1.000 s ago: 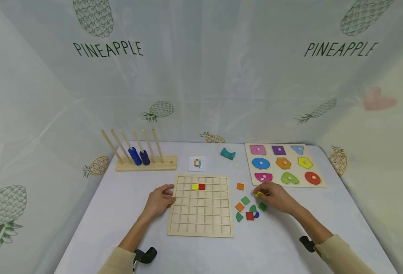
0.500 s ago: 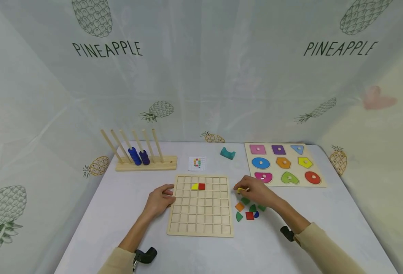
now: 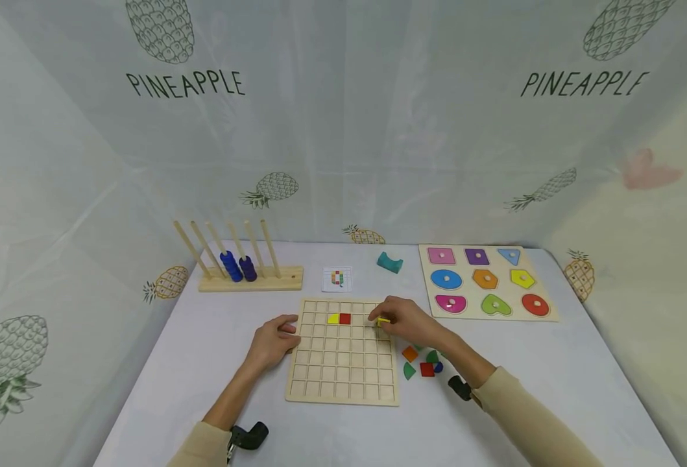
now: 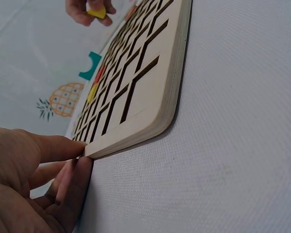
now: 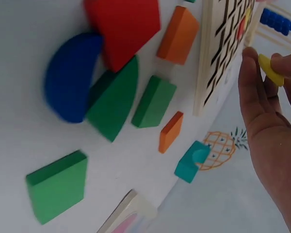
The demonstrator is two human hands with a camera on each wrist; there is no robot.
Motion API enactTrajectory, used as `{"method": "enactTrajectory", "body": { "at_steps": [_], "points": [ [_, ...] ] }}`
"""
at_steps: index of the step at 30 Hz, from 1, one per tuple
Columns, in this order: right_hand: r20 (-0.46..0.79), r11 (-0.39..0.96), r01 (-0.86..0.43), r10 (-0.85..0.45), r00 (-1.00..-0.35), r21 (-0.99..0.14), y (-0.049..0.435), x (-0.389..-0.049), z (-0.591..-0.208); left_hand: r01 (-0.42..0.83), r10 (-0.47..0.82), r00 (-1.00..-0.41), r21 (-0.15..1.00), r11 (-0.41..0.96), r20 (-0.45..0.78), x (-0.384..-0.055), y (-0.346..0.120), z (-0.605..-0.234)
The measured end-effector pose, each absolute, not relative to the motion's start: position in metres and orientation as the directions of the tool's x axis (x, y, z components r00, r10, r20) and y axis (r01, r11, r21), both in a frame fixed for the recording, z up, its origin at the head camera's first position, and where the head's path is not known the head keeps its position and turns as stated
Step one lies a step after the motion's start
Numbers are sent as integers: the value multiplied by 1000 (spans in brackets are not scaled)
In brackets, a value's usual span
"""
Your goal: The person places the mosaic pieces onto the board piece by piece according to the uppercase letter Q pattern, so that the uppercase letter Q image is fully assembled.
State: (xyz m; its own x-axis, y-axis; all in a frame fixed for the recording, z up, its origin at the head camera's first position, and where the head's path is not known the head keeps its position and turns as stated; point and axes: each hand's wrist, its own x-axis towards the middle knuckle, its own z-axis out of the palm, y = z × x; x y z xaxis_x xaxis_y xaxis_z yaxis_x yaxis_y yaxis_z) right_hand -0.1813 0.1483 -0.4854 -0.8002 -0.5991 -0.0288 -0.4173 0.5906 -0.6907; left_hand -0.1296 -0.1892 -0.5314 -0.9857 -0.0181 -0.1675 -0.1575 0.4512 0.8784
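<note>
My left hand (image 3: 270, 342) is at the left edge of a wooden grid board (image 3: 337, 383), its thumb and a finger gripping the rim (image 4: 121, 145) in the left wrist view. My right hand (image 3: 406, 321) hovers over the board's upper right part and pinches a small yellow piece (image 5: 270, 72) between thumb and fingers. Its exact shape is partly covered by the fingers. In the second row of cells, a yellow piece (image 3: 333, 318) lies beside a red square (image 3: 345, 318). A pattern card (image 3: 337, 279) lies behind the board.
Right of the board lie loose pieces, among them a red square (image 3: 427, 370), a blue half-circle (image 5: 72, 77) and an orange square (image 3: 410, 353). Further back are a peg abacus (image 3: 273, 280), a teal curved block (image 3: 389, 262) and a shape puzzle board (image 3: 468, 311).
My right hand has carried the yellow piece leftward from beside the loose pieces to above the board. My left hand has stayed at the board's edge.
</note>
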Motion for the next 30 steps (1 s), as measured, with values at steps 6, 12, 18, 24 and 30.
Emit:
{"method": "enactTrajectory", "body": {
  "at_steps": [6, 12, 18, 24, 30],
  "points": [
    [-52, 565, -408, -627, -777, -717, 136, -185, -484, -155, -19, -986, 872, 465, -165, -130, -190, -532],
    [-77, 563, -381, -626, -776, -734, 128, -186, -483, -149, -12, -987, 875, 460, -161, -130, -190, -533],
    [-91, 574, -355, -605, -791, -738, 123, -188, -484, -150, -10, -986, 876, 458, -164, -130, -191, -533],
    [-93, 587, -334, -579, -810, -738, 118, -194, -488, -153, -7, -986, 877, 455, -168, -130, -190, -532],
    [-75, 572, -328, -569, -819, -752, 114, -199, -491, -150, -7, -986, 875, 460, -166, -130, -190, -532]
  ]
}}
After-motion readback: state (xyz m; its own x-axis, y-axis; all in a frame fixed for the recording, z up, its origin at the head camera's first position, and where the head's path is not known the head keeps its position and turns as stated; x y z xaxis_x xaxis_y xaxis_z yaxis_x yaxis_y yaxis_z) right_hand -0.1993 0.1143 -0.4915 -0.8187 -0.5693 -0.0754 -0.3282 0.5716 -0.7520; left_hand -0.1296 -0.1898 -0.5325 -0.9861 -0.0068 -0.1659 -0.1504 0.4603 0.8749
